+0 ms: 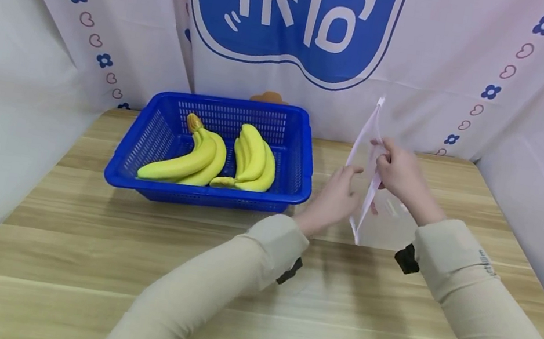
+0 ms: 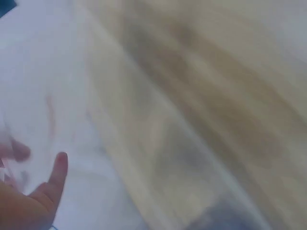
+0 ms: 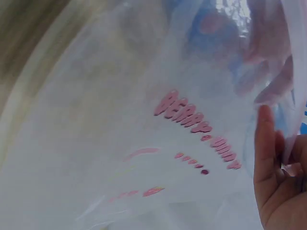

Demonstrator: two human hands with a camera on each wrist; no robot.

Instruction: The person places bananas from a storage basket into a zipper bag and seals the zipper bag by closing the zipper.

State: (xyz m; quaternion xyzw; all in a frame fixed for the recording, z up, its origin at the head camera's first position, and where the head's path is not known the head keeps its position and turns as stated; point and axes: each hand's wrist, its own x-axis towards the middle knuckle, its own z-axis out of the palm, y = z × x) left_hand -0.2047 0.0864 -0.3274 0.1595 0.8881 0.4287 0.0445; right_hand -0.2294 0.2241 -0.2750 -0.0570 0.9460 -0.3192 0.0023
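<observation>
A clear zip bag (image 1: 390,225) with a whitish zip edge and a slider at its top corner stands upright over the right side of the table, its mouth parted. My right hand (image 1: 401,171) pinches the right edge of the mouth. On the opposite edge is my left hand (image 1: 335,199), fingers bent around it, the exact grip partly hidden. Pink lettering (image 3: 192,117) shows on the bag's film in the right wrist view. The left wrist view catches only part of my left hand (image 2: 41,201), with one finger raised.
Left of the hands, a blue plastic basket (image 1: 209,198) sits on the wooden table (image 1: 131,265). It holds two bunches of bananas, a left bunch (image 1: 194,161) and a right bunch (image 1: 254,161). A printed white curtain (image 1: 132,8) hangs behind the table.
</observation>
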